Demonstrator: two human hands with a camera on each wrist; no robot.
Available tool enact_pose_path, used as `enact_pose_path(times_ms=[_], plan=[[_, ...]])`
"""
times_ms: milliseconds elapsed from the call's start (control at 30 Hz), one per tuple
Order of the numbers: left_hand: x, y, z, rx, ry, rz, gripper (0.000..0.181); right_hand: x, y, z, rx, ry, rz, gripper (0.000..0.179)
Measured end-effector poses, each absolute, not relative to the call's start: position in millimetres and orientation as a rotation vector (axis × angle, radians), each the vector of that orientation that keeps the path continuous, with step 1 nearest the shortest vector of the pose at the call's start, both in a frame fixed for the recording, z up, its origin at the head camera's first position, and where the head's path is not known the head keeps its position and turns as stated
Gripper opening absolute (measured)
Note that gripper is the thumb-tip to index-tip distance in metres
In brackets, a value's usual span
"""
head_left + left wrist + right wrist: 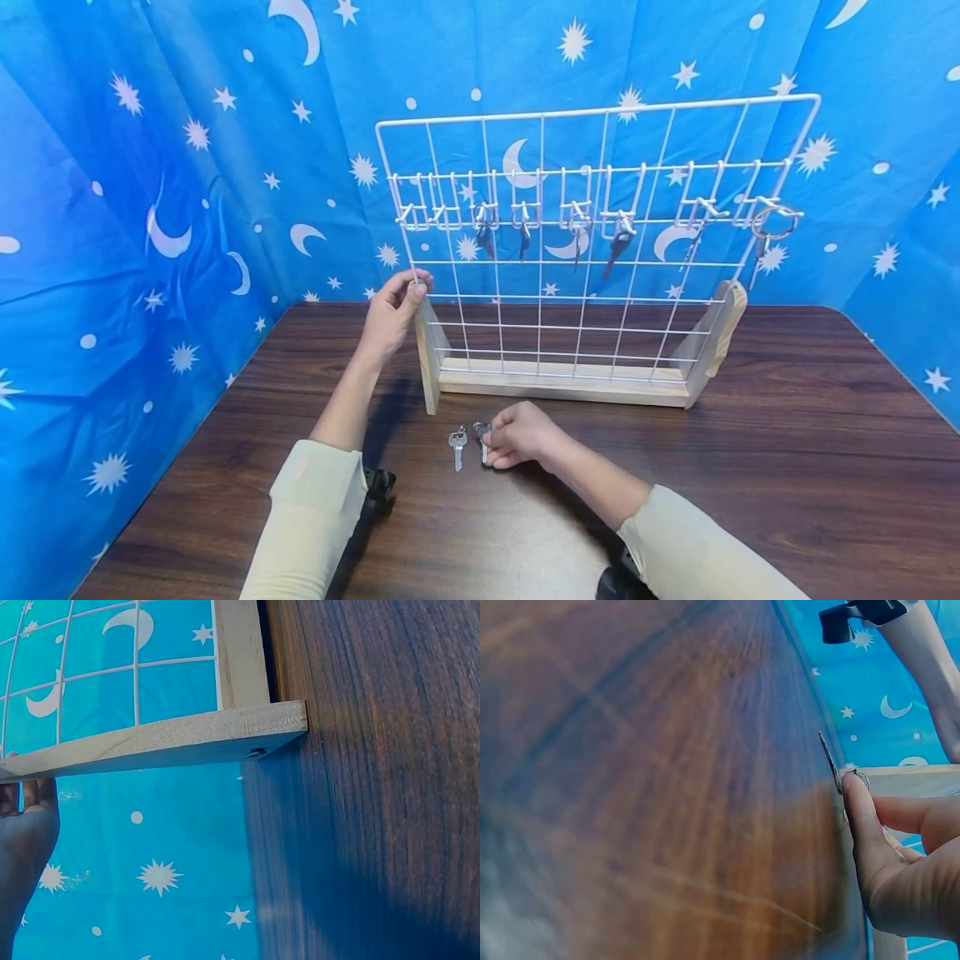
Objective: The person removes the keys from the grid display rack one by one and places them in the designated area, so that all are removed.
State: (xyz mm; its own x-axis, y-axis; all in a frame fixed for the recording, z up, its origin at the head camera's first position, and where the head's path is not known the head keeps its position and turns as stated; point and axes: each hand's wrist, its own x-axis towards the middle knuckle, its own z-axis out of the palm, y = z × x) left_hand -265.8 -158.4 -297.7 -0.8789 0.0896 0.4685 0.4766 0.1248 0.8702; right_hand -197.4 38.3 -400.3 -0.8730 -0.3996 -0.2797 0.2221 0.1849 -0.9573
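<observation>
A white wire grid rack on a wooden stand (562, 385) stands on the table. My left hand (390, 312) holds its left side, near the top of the wooden side piece (187, 735), with the thumb in front. Down on the table in front of the rack, my right hand (521, 435) pinches a key (479, 432), which the fingers partly cover. In the right wrist view, the thin key (829, 761) and its ring show at the fingertips. Just left of it a silver key (457, 446) lies flat on the table.
White hooks run along the rack's upper part. Several hold keys, such as a dark key (618, 247); at the right end hangs a large ring (774, 222). The two leftmost hooks (414, 218) carry no keys. A blue star-patterned cloth (187, 250) surrounds the dark wood table (810, 400).
</observation>
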Motion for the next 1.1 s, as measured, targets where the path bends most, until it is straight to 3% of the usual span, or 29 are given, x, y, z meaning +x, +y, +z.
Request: enact_pose_path(times_ms=[733,1100], plan=[[-268.0,-157.5,-297.3,-0.556,-2.102,-1.808,0.027,-196.6,34.2,-400.4,-0.042,2.199,-1.571,0.011],[-288.8,-166.9,-317.4,-0.579,-2.065,-1.825,0.029,-197.8,34.5,-402.8,-0.020,2.202,-1.555,0.016]])
